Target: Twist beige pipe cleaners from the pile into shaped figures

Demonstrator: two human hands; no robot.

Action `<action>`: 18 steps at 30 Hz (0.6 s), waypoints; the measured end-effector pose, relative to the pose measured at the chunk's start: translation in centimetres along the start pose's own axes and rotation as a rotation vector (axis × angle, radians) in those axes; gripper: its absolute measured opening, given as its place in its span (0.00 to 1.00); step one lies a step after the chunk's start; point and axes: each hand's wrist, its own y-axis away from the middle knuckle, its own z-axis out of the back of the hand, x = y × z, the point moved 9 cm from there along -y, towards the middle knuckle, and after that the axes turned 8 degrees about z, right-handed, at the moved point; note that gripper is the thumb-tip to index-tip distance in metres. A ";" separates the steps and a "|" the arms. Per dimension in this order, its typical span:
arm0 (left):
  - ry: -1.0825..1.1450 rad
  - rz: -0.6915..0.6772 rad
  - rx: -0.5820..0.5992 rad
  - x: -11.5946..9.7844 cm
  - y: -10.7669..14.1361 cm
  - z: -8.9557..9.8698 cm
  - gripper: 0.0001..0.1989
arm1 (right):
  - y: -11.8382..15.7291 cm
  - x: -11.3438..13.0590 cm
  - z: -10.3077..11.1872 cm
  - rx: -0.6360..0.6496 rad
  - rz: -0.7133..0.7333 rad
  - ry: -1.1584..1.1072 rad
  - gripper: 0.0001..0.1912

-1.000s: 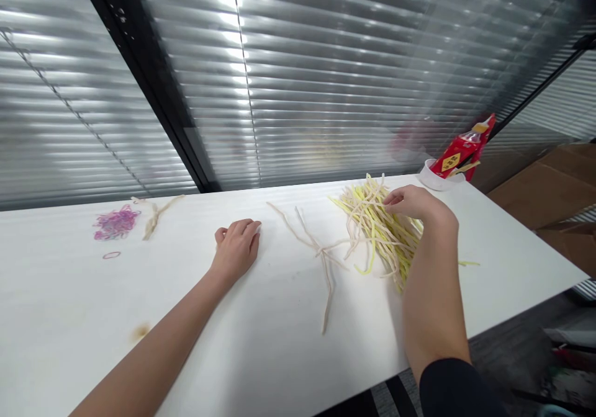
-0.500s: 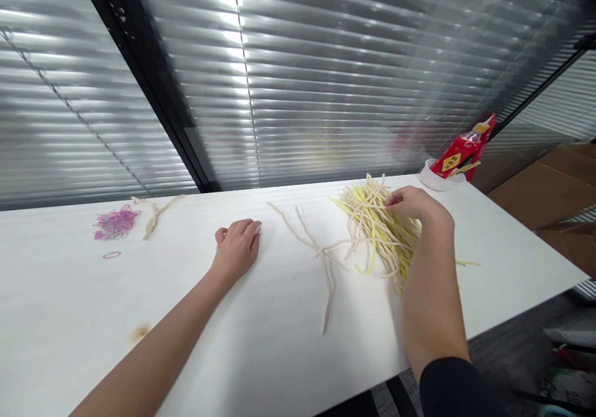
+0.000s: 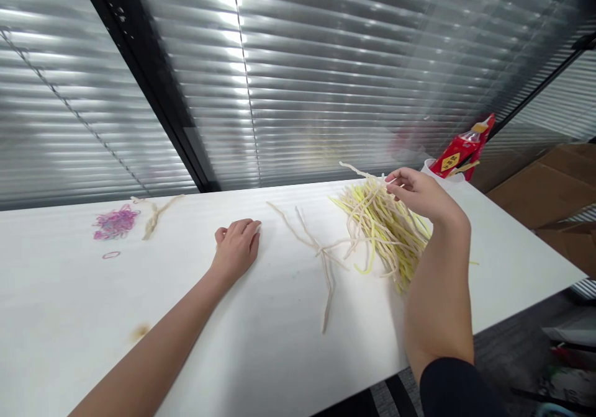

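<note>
My right hand [image 3: 412,190] is raised over the far end of a loose bundle of beige and yellow yarn strands [image 3: 382,224]. Its thumb and fingertips pinch a beige yarn strand [image 3: 357,170], whose free end sticks out leftward above the pile. My left hand [image 3: 237,243] rests palm down on the white table, fingers loosely bent and nothing visible in them. Between the hands lie several beige strands [image 3: 321,251] crossing at one point, with their ends spread apart. My right forearm hides part of the bundle's near side.
At the far left lie a heap of pink and purple rubber bands [image 3: 116,223], a single band [image 3: 111,255] and a beige twisted piece of yarn [image 3: 153,221]. A red-labelled bottle [image 3: 454,156] leans in a white bowl [image 3: 428,169] by the blinds. Cardboard boxes [image 3: 549,184] stand right of the table.
My right hand has lifted away from the bundle, up and toward the blinds, drawing a beige yarn strand with it. My left hand and the crossed strands have stayed put.
</note>
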 end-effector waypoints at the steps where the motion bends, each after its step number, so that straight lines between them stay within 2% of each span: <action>1: 0.003 -0.001 -0.002 0.0 0.0 0.0 0.16 | 0.1 0.6 0.2 -0.018 0.020 -0.016 0.12; 5: 0.004 -0.006 -0.016 0.0 0.1 0.0 0.16 | 0.4 1.0 1.3 -0.082 0.029 0.029 0.11; 14: -0.006 -0.005 -0.007 -0.1 0.0 0.0 0.16 | 2.1 -2.4 5.0 -0.273 -0.116 0.131 0.08; 18: -0.004 -0.001 -0.004 -0.1 0.1 0.1 0.16 | 2.1 -2.5 4.5 -0.308 -0.128 -0.113 0.06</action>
